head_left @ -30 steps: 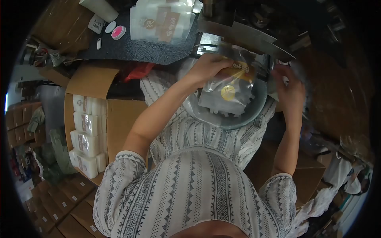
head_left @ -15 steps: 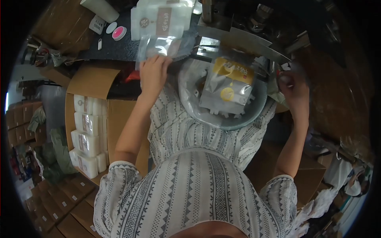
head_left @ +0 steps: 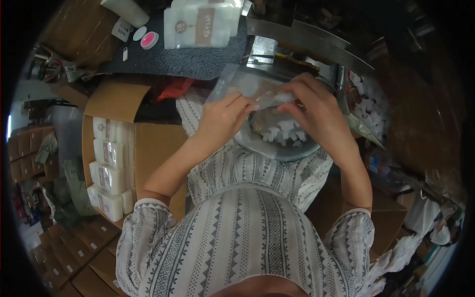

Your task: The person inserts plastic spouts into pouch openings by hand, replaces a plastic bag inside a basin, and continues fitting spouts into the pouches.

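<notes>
A clear plastic bag (head_left: 247, 85) is stretched between my two hands above the basin. My left hand (head_left: 225, 116) pinches its near edge with thumb and fingers together. My right hand (head_left: 319, 111) has its curled fingers on the bag's right end, the thumb a little lower. Beneath them a round basin (head_left: 277, 154) rests on my lap, lined with clear plastic. Small white notched pieces (head_left: 284, 132) lie in it, partly covered by the bag and my hands.
Flat printed packs (head_left: 198, 27) lie stacked on the dark mat (head_left: 190, 62), beside an open pink-filled tin (head_left: 149, 40). An open carton (head_left: 158, 163) at left holds several packs. A metal machine (head_left: 307, 37) stands ahead; more white pieces (head_left: 368, 111) lie to the right.
Both hands have come together over the basin, the left bringing the clear bag from the mat's edge. The yellow-and-silver pouch no longer shows on top of the basin.
</notes>
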